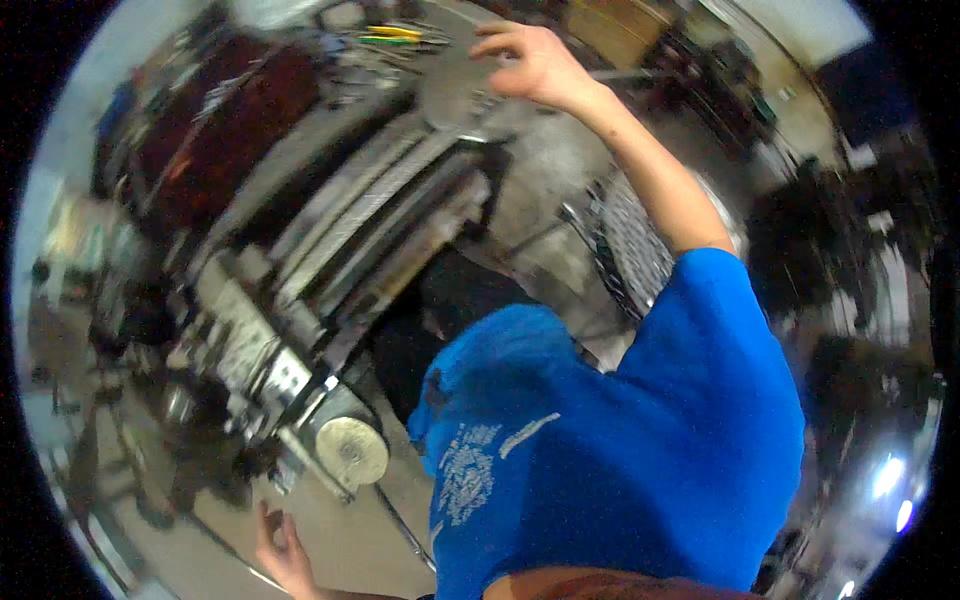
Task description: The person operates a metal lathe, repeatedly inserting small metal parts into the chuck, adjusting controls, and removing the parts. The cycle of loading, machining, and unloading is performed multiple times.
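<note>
My right hand [532,65] reaches out over the far end of a machine that looks like a metal lathe [375,195]. Its fingers are loosely bent and apart, with nothing visible in them. Just left of that hand is a round grey plate [455,92], and beyond it lie yellow-handled tools [395,35]. Low on the left, my left hand [285,553] hangs in the air, fingers spread and holding nothing. The nearest part of the machine to it is a round cream-coloured cover [351,452]. The picture is blurred, so small details are lost.
A heap of metal shavings [640,235] lies to the right of the machine, below my right forearm. Behind the machine stands a dark red surface [225,125] with items on it. A cardboard-brown box [620,30] is at the back. Dark clutter fills the right side.
</note>
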`<control>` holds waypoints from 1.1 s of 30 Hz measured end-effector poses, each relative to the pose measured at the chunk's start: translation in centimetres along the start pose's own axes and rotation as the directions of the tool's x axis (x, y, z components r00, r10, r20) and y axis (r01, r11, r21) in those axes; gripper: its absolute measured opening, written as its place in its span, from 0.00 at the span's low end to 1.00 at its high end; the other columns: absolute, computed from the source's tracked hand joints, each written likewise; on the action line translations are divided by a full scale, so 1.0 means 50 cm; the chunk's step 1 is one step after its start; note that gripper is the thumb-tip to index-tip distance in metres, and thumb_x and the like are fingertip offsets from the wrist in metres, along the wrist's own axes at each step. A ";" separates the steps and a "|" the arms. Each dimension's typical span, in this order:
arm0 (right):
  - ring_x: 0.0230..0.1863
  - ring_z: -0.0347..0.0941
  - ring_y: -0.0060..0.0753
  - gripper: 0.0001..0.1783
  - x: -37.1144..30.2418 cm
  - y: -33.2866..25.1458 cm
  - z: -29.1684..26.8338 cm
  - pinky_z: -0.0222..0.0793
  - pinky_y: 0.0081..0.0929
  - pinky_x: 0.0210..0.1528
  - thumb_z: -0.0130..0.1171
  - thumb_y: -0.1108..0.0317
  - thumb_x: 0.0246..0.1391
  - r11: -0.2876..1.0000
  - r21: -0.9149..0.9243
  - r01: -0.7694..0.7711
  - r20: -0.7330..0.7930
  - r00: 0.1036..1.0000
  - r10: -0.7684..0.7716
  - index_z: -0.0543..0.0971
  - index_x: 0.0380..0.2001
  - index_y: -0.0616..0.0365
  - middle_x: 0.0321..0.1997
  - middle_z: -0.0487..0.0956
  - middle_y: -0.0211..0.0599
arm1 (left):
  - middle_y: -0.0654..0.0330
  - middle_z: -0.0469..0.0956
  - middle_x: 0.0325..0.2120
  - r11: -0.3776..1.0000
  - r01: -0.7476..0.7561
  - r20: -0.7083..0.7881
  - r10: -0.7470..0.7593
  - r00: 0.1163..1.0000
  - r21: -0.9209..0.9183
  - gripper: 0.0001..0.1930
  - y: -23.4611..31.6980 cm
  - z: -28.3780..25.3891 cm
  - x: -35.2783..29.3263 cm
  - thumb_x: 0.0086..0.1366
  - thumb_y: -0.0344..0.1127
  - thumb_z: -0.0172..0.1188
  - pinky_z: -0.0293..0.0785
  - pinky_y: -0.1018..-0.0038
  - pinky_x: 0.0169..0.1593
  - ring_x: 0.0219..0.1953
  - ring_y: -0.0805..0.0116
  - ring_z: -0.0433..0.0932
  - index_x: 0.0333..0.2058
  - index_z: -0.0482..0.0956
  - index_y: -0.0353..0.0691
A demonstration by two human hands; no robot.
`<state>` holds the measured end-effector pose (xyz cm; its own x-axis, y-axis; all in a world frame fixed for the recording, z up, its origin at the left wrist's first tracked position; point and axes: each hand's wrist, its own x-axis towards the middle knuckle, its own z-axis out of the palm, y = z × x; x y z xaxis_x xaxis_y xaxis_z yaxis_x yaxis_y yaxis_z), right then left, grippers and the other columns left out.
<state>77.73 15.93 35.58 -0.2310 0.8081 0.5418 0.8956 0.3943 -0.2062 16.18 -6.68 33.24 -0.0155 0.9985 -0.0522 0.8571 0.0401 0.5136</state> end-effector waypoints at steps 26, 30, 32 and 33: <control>0.40 0.71 0.39 0.19 -0.774 0.094 0.041 0.63 0.38 0.46 0.63 0.51 0.30 0.775 -0.620 0.123 0.777 0.235 0.584 0.80 0.25 0.53 0.31 0.78 0.37 | 0.53 0.77 0.31 0.998 -0.059 -0.051 0.058 0.997 -0.021 0.21 0.102 -0.052 0.083 0.53 0.27 0.55 0.67 0.73 0.44 0.35 0.66 0.74 0.49 0.70 0.36; 0.39 0.72 0.47 0.18 -0.704 0.082 0.011 0.68 0.35 0.45 0.59 0.59 0.34 0.806 -0.590 0.045 0.802 0.141 0.580 0.78 0.28 0.62 0.34 0.76 0.47 | 0.53 0.77 0.29 0.996 -0.015 -0.122 0.004 0.993 -0.087 0.20 0.075 -0.066 0.047 0.52 0.28 0.58 0.69 0.72 0.38 0.32 0.64 0.75 0.47 0.71 0.35; 0.37 0.72 0.49 0.18 -0.632 0.080 -0.002 0.68 0.36 0.43 0.59 0.63 0.32 0.766 -0.640 -0.066 0.730 0.260 0.632 0.76 0.28 0.66 0.34 0.76 0.50 | 0.54 0.77 0.28 0.998 0.010 -0.161 -0.020 0.987 -0.068 0.20 0.044 -0.080 0.020 0.52 0.29 0.58 0.68 0.73 0.37 0.31 0.65 0.75 0.46 0.71 0.35; 0.37 0.72 0.51 0.18 -0.589 0.085 -0.011 0.69 0.37 0.42 0.59 0.65 0.31 0.741 -0.659 -0.129 0.680 0.318 0.661 0.75 0.28 0.68 0.34 0.76 0.51 | 0.54 0.77 0.28 0.997 0.029 -0.181 -0.043 0.982 -0.076 0.20 0.024 -0.082 0.006 0.52 0.29 0.58 0.69 0.73 0.37 0.31 0.65 0.75 0.46 0.71 0.35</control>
<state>88.55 -6.42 19.20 0.2596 0.8149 -0.5182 0.9439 -0.1008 0.3145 15.09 -6.21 37.34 -0.1453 0.9860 0.0821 0.8149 0.0722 0.5751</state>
